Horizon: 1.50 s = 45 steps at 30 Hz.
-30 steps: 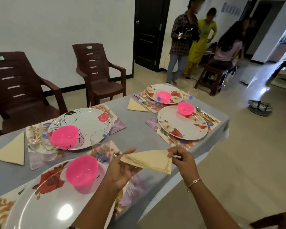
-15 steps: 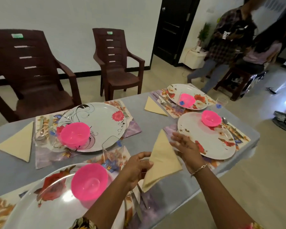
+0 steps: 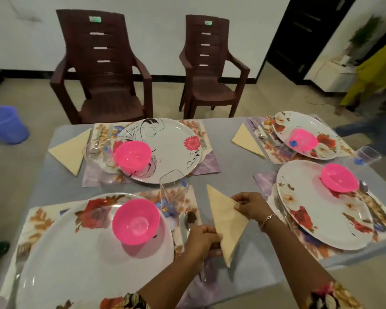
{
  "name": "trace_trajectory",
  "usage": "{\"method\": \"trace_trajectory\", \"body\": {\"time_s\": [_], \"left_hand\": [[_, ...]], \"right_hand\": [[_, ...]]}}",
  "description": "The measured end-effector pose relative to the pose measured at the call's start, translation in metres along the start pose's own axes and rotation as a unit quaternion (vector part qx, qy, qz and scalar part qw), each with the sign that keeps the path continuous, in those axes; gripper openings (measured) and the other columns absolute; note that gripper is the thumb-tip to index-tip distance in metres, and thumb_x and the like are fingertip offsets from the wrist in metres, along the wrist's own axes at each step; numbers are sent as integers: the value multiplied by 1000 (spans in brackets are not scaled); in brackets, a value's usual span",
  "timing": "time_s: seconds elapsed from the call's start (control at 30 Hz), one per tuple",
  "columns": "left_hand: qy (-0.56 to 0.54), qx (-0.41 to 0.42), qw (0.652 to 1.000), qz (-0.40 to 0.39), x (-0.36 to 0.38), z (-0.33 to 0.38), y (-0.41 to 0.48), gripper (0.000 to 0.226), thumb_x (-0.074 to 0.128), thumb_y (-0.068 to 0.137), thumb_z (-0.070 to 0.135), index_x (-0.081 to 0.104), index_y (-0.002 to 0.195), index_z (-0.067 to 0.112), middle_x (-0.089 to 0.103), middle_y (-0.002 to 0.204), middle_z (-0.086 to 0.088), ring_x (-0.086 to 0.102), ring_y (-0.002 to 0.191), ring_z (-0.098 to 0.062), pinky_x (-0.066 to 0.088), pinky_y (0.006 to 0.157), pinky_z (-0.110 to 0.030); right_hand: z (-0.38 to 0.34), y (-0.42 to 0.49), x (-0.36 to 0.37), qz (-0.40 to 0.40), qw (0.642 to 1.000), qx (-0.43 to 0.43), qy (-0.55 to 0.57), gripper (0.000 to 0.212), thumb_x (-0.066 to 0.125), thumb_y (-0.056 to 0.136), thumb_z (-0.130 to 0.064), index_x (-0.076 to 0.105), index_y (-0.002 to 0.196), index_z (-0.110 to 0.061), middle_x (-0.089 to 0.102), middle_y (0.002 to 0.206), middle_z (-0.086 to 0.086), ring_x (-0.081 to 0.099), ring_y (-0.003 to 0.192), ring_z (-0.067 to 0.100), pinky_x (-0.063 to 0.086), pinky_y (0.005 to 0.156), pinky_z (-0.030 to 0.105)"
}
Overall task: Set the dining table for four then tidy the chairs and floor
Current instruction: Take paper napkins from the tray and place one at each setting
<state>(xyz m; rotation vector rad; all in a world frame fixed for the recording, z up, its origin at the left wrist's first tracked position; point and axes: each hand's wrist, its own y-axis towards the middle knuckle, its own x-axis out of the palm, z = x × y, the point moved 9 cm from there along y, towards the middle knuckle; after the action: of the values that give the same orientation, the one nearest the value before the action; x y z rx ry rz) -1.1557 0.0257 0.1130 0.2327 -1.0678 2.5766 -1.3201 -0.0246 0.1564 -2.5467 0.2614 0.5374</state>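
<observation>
While left hand (image 3: 202, 240) and right hand (image 3: 252, 207) fingers pinch its edges — napkin (image 3: 226, 221) long axis far-to-near | sharp tip nearward

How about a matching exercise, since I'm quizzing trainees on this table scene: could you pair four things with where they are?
Things:
1. blue bucket
2. folded napkin
3. left brown chair
4. black-swirl plate

Places:
A. on the far-left placemat, under a pink bowl
B. pinched by the left hand and right hand
C. on the floor, left of the table
D. beyond the table's far edge

Pairs: 1-C, 2-B, 3-D, 4-A
</observation>
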Motion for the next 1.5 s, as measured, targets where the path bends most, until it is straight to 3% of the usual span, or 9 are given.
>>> {"method": "trace_trajectory", "body": {"time_s": [0.33,0.57,0.7,0.8,0.97,1.1,1.2,1.33,1.5], "left_hand": [[51,-19,990,127,-4,-29,12,6,62,86,2,55,85,2,63,87,-11,66,74,-20,57,56,-24],[94,-26,978,185,-9,-34,12,6,61,87,5,56,88,5,63,94,-15,67,78,-24,57,58,-26],[104,-32,973,202,-9,-33,11,11,62,87,6,54,80,8,62,87,-13,65,70,-21,57,56,-24],[146,-25,967,208,-9,-33,13,9,65,86,10,56,85,8,62,85,-9,67,80,-23,59,72,-32],[182,2,951,249,-14,-31,3,18,58,91,14,52,75,11,66,77,-14,63,56,-19,54,52,-23],[180,38,943,276,-26,-28,-14,19,56,91,10,56,73,8,64,70,-12,59,51,-15,47,43,-18],[261,95,906,319,-40,-17,-36,8,59,90,18,61,85,13,69,82,-8,66,69,-16,52,60,-20],[337,169,832,408,-70,-4,-85,11,59,91,26,63,93,16,68,88,2,61,76,-8,42,63,-11],[421,205,761,449,-122,-5,-128,15,54,93,31,63,96,18,67,94,6,50,78,-2,33,66,-9]], "right_hand": [[25,33,17,-34,991,-34,-122,28,57,78,13,65,80,-13,58,71,1,54,79,19,47,78,30],[25,36,22,-21,973,-70,-219,18,60,82,-3,68,97,-8,63,87,6,57,84,20,48,80,32],[3,21,28,44,913,-221,-340,29,56,87,-6,62,115,-8,57,115,14,55,105,30,45,87,32],[-2,-6,60,-12,840,-349,-414,30,63,79,-2,65,109,-6,61,112,16,59,98,33,50,80,35],[26,-14,79,-89,783,-342,-511,53,87,46,-32,68,94,-16,67,99,12,68,79,29,56,57,34],[26,-19,80,-106,763,-362,-526,63,65,77,-44,48,132,-17,43,139,13,46,122,35,44,94,44],[30,-16,78,-114,748,-343,-557,74,50,83,-58,25,145,-24,19,153,5,24,138,27,27,109,36],[26,-26,85,-106,770,-350,-523,90,33,70,-76,32,142,-22,27,151,7,29,136,27,26,111,35],[-5,-63,114,-41,776,-455,-434,47,65,73,-39,65,113,-15,63,116,13,62,102,32,51,86,40]]}}
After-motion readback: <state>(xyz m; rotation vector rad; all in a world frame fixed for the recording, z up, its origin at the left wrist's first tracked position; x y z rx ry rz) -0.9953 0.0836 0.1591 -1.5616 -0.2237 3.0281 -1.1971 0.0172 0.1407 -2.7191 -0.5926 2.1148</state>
